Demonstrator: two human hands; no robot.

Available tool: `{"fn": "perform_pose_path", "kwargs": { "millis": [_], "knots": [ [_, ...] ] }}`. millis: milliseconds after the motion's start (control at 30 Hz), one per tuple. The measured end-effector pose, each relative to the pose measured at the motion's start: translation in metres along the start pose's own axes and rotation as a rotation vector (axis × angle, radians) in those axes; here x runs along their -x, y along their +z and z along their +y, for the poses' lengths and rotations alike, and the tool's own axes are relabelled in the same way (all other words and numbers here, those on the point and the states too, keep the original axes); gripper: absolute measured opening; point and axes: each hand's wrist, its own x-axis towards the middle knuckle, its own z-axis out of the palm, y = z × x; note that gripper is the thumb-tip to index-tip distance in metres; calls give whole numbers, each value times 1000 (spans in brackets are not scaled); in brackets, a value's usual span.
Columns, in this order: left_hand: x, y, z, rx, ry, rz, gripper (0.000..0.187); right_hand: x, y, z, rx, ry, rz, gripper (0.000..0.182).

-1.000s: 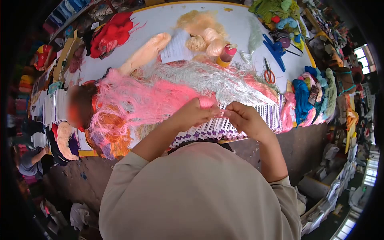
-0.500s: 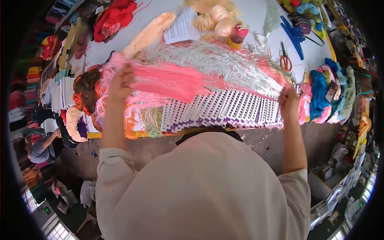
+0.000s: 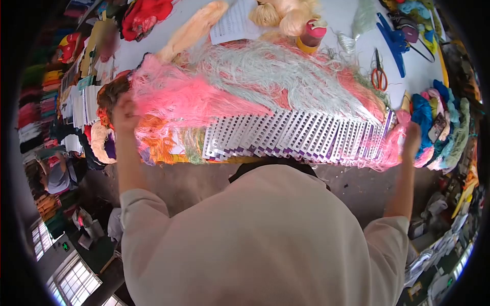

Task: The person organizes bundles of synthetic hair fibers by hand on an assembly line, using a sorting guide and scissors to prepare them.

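Blurred by motion, my left hand [image 3: 125, 113] is at the left end of a loose pink thread bundle [image 3: 189, 99], near dark brown yarn; its fingers are smeared. On the right, my right hand [image 3: 411, 138] is beside a pink skein [image 3: 397, 137] and blue yarn [image 3: 421, 120]; its fingers cannot be made out. Pale grey-green threads [image 3: 265, 71] spread behind the pink bundle. A row of white cards with dark holes [image 3: 296, 135] overlaps along the table's front edge.
Red-handled scissors [image 3: 378, 76], a blue clamp-like tool [image 3: 393, 43] and a thread cone [image 3: 312, 34] lie at the back right. A printed sheet [image 3: 232, 23] is beside peach yarn [image 3: 196, 28]. Another person [image 3: 58, 176] is at the far left.
My hands have moved apart, the left one leftward and the right one rightward. The pink bundle, stretched between them before, now lies on the table and no longer reaches my right hand.
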Motion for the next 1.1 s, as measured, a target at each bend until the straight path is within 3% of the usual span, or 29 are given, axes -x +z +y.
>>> {"fn": "perform_pose_path", "kwargs": {
  "millis": [33,67,100,133,167,200,233,267,367,400,433,467,500,567,733,800,900,1100],
  "knots": [
    [13,45,-45,-49,-25,-25,27,18,40,-62,213,-59,-72,30],
    [7,60,-85,260,-206,-47,27,29,77,-93,235,-68,-213,34],
    [9,86,-122,297,-346,-145,26,47,109,-155,214,143,-308,37],
    [12,106,-161,32,-340,-87,26,72,150,-160,-33,161,-261,37],
    [25,160,-189,-165,-383,182,28,80,171,-190,-62,86,-453,30],
    [16,146,-220,-30,-580,-268,29,96,194,-218,-131,128,-556,24],
    [19,175,-245,-175,-620,-164,29,109,217,-239,-198,-7,-572,17],
    [22,197,-269,-352,-584,-138,26,115,223,-278,-160,167,-745,14],
    [16,226,-333,-738,-518,-129,24,142,278,-290,-235,52,-829,17],
    [14,229,-349,-740,-523,-126,24,148,291,-289,-223,22,-858,18],
    [12,233,-363,-992,-447,-147,25,150,298,-291,-240,-10,-867,19],
    [11,233,-373,-1242,-362,-168,26,151,302,-290,-241,-9,-871,19],
    [10,231,-382,-1241,-366,-164,26,151,305,-290,-196,-28,-882,18],
    [11,222,-397,-1314,-132,-243,30,150,309,-288,-153,-47,-898,18],
    [22,231,-389,-1119,-76,-244,24,151,312,-282,-196,-72,-916,16],
    [19,236,-379,-759,-612,-92,20,150,312,-284,-195,-66,-904,15],
    [12,234,-377,-645,-634,-271,13,144,312,-290,-192,20,-918,14],
    [7,244,-381,-622,-590,-293,14,143,314,-292,-182,120,-970,13]
  ]
}}
